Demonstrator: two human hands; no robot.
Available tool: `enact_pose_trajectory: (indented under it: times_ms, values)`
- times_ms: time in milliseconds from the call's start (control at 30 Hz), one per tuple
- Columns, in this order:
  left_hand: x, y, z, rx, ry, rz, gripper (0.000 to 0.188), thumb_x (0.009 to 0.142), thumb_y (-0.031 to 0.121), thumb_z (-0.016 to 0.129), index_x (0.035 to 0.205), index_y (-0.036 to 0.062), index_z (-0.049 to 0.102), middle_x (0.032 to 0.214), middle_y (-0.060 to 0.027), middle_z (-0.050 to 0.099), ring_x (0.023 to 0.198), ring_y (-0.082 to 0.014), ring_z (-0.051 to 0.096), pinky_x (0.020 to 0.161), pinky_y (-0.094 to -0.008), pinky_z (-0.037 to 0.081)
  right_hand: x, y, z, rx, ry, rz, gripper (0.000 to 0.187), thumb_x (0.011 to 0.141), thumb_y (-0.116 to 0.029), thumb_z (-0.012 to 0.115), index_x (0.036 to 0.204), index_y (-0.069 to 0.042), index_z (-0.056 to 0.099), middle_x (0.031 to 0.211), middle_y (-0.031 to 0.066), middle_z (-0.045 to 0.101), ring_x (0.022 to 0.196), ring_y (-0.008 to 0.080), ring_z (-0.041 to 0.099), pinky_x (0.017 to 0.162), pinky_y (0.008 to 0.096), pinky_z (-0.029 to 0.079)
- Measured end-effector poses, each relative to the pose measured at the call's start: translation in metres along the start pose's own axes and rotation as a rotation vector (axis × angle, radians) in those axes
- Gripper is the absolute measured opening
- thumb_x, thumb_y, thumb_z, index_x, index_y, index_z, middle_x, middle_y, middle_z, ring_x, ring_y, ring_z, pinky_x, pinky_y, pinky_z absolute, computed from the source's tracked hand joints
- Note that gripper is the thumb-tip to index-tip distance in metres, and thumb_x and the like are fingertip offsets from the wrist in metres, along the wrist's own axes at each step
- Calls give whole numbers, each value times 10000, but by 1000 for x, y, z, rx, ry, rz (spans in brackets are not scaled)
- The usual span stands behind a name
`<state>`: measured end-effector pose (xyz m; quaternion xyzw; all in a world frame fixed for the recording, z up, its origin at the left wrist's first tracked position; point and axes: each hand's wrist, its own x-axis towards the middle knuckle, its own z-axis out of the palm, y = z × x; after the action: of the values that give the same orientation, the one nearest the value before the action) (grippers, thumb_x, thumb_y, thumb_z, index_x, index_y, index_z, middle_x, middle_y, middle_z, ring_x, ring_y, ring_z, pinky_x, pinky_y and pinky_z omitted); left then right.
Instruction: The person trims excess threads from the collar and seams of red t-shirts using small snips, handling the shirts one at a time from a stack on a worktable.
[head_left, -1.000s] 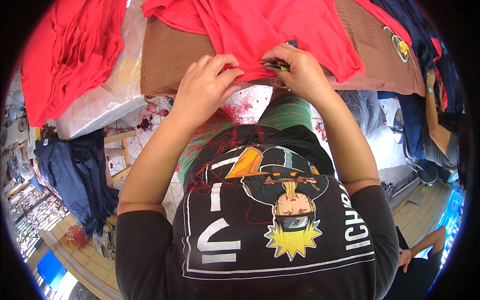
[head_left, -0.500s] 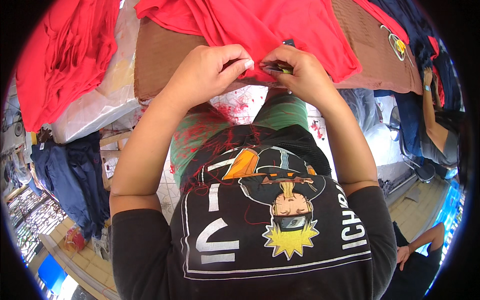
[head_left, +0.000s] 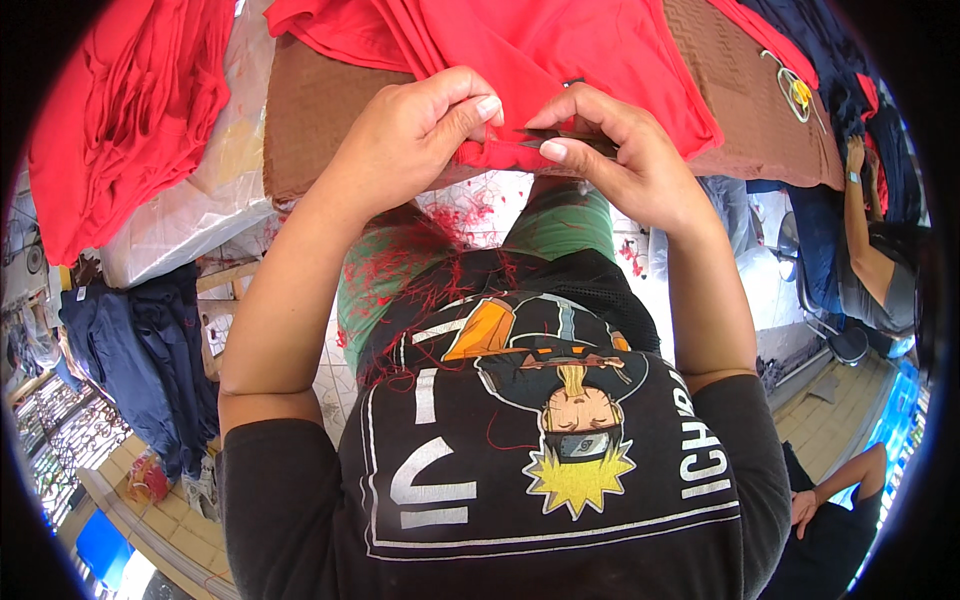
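Observation:
A red garment (head_left: 560, 50) is spread over the brown-covered table, its near hem bunched between my two hands. My left hand (head_left: 420, 135) is closed in a pinch at this hem, thumb against forefinger; whether a loose thread is also in the pinch is too small to tell. My right hand (head_left: 630, 150) is closed around dark thread snips (head_left: 565, 137), whose pointed blades reach left over the red cloth. Part of the snips is hidden by the fingers. A small dark label shows on the garment just beyond my right hand.
Another red garment pile (head_left: 130, 120) lies at the left on a plastic-wrapped stack (head_left: 190, 225). Navy garments (head_left: 140, 350) hang below it. A coiled pale cord (head_left: 797, 95) rests on the brown cover (head_left: 760, 130) at right. Red thread scraps (head_left: 450, 280) litter my lap. Other people's arms (head_left: 860, 220) show at right.
My left hand has risen slightly away from the hem. The right hand has turned, so the snips' blades now show and point left; more of the bunched hem is visible.

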<state>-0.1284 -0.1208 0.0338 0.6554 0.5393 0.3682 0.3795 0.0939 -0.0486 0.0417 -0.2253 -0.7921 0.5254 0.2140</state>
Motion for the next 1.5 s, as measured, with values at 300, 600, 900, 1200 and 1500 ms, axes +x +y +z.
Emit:
enact_pose_trajectory:
  times_ms: [300,600,900,1200,1500]
  values:
    - [1,3,0,17,1,23,194,987,193,510,956,22,597,804,-7,612,767,-82,568,717,-246,459,6,-1,6,17,-30,-44,135,889,-109,655,972,-11,611,841,68,654,796,131,629,713,271,504]
    - [2,-4,5,-103,44,57,218,977,215,514,923,19,592,760,-94,660,749,-168,665,685,-299,502,7,0,4,-1,-56,-79,107,899,-97,644,960,-17,609,823,43,643,765,97,604,687,252,493]
    - [1,-2,5,-90,56,88,225,982,227,504,918,27,584,744,-83,655,736,-170,663,678,-300,501,7,-5,5,-4,-34,-48,107,893,-91,649,955,-11,613,818,61,661,747,110,620,676,263,498]
    - [1,2,3,-39,-16,22,204,1003,190,477,956,19,578,792,-9,577,758,-89,550,728,-246,460,11,-3,9,-74,-37,-127,109,877,-93,658,943,-18,613,811,85,670,761,159,651,687,295,507]
    - [-1,3,6,22,13,70,176,992,178,487,959,28,574,759,-30,596,732,-105,580,701,-257,474,11,0,9,-114,-57,-100,115,862,-100,667,930,-31,605,813,98,670,765,198,658,697,317,509]
